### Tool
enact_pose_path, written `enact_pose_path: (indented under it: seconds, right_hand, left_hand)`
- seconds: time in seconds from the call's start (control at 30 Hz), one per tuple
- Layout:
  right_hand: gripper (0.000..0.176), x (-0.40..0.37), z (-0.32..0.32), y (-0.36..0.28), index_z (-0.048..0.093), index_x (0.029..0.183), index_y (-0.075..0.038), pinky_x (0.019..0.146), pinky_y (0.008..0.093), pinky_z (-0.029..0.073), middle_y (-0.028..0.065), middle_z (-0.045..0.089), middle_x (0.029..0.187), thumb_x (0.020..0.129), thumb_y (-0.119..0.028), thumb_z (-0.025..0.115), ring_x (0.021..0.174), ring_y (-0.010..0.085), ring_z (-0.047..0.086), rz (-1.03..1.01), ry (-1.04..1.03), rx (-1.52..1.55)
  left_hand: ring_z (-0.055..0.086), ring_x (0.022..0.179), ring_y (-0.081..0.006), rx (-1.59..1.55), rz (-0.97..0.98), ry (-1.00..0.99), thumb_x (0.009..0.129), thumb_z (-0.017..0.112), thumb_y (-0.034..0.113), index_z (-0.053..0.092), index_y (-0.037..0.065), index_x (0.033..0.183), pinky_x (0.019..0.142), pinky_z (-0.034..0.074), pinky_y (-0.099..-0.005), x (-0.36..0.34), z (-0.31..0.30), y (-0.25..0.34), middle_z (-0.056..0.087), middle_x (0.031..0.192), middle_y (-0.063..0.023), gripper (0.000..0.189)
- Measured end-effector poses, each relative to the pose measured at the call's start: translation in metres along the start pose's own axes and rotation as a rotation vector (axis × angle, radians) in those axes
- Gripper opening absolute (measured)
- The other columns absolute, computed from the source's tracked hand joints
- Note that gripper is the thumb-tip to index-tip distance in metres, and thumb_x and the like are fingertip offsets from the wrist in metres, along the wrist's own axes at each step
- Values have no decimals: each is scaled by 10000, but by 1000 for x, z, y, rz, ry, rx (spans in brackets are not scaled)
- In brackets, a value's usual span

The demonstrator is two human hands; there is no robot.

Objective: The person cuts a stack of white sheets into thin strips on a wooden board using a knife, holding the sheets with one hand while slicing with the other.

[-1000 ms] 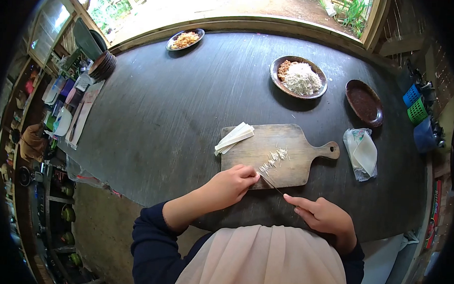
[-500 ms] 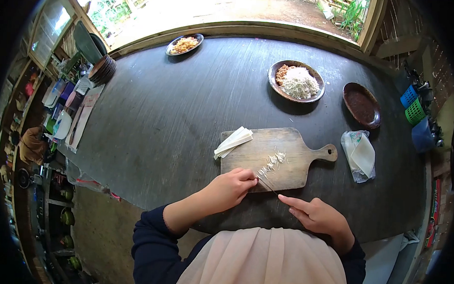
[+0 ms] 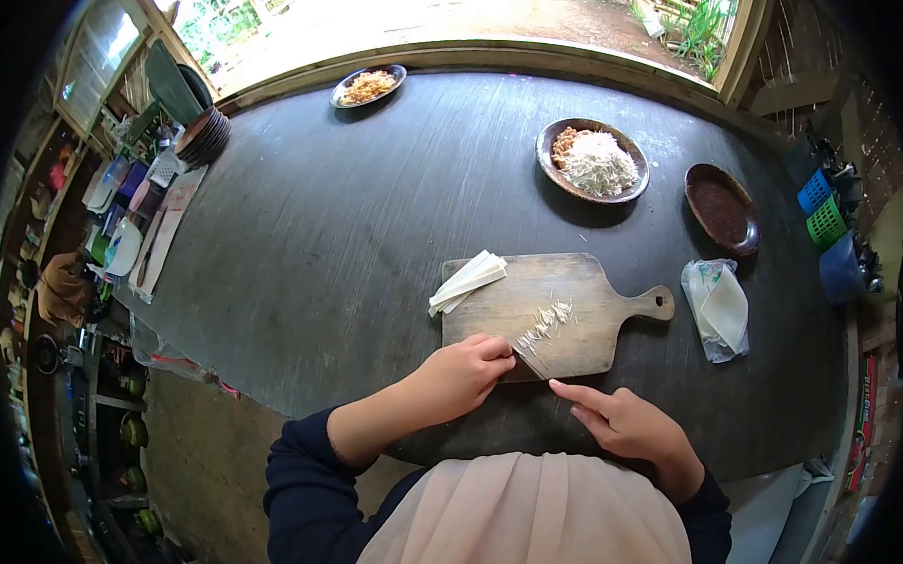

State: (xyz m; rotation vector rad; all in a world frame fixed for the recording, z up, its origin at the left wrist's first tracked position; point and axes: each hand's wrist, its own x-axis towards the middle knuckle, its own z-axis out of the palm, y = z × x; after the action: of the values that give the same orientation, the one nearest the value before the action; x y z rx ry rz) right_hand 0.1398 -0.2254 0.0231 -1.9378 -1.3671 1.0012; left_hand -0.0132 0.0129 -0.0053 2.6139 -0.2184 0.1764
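A wooden cutting board [image 3: 591, 277] with a handle lies on the dark table. My right hand [image 3: 621, 420] is closed on a thin knife [image 3: 530, 360], its blade over the board's near edge. My left hand [image 3: 470, 374] is closed at the near left of the board, close to the blade tip; what its fingers pinch is too small to make out. Thin white slivers [image 3: 548, 320] lie scattered on the board just beyond the blade. Several pale strips [image 3: 468, 282] are stacked at the board's far left corner.
Beyond the board stands a bowl [image 3: 642, 189] heaped with white shreds and a brownish food. An empty brown dish [image 3: 723, 209] and a plastic packet [image 3: 717, 311] lie at the right. A plate of orange food [image 3: 367, 87] stands at the far edge. Stacked plates [image 3: 204, 137] are at left.
The board, dishes and packet appear slightly farther right in the view. The knife has shifted slightly, with my right hand still holding it.
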Motion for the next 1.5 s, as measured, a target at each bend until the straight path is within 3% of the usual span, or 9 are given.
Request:
enact_pose_path:
  seconds: [0.33,0.73,1.13,1.5]
  right_hand:
    - [455,-14,-11,6,469,1444,-242,569,398,475,164,559,592,997,-191,541,490,320,558,47,-108,4]
    - [440,-8,1,9,500,1428,-241,553,404,471,181,558,607,993,-202,551,485,326,551,-41,-14,-5]
    - [438,-3,6,4,505,1422,-256,579,403,478,192,560,616,989,-204,546,507,337,556,21,5,-50]
    - [455,-18,-12,6,487,1438,-264,545,400,442,183,539,594,992,-196,547,463,321,513,81,-121,15]
  left_hand:
    - [596,1055,-274,-32,-2,11,834,637,-15,645,12,1148,892,516,-354,0,2,-2,600,1123,-81,316]
    - [602,1039,-291,-63,15,27,823,638,-31,645,1,1100,884,516,-368,0,2,-4,599,1116,-99,279]
    - [606,1026,-295,-50,9,30,816,640,-33,650,4,1102,879,518,-374,0,1,-4,600,1112,-99,289]
    - [593,994,-291,-59,1,29,824,619,-11,643,-7,1099,866,510,-371,1,-1,-1,589,1043,-108,276]
